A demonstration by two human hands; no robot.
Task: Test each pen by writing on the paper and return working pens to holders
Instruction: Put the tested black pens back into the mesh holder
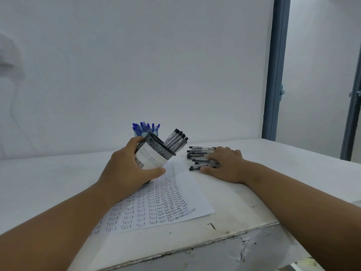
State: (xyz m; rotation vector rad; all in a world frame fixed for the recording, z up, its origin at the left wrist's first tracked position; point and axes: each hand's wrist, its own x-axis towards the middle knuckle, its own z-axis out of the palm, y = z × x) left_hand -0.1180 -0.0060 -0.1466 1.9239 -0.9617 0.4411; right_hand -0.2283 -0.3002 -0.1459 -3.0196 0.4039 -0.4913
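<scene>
My left hand (125, 167) grips a black mesh pen holder (156, 151) with a white label, tilted to the right above the paper (156, 204). Several black-capped clear pens (175, 141) stick out of its mouth. The paper is covered with rows of the word "Test". My right hand (224, 165) lies flat, fingers spread, over a pile of several black pens (199, 156) on the table just right of the paper. Behind the tilted holder stands a second holder full of blue pens (145, 128).
The white table (273, 173) has a chipped front edge (214, 243) near me. A white wall rises behind it, and a blue door frame (275, 75) stands at the right.
</scene>
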